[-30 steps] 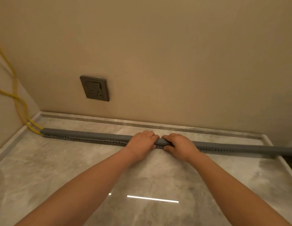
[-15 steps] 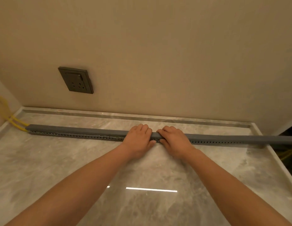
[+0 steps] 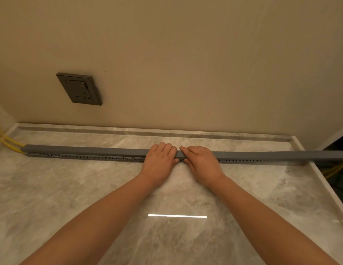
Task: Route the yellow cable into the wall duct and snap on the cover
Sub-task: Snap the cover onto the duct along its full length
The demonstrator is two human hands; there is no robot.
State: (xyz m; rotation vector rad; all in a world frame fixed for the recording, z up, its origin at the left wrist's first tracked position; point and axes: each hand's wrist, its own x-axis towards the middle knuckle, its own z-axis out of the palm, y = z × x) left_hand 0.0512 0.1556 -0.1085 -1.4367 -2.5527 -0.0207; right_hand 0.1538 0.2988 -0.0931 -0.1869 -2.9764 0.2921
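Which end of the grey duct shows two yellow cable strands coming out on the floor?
The left end of the grey duct, near the corner: two yellow cable strands come out there. At the right end the yellow lies lower, past the floor's edge.

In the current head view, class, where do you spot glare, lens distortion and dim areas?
Head view: a bright strip of glare on the glossy floor between the forearms; wide-angle distortion bows the duct and the wall edge; warm, dim light, and the far right corner behind the cable falls into dark shadow.
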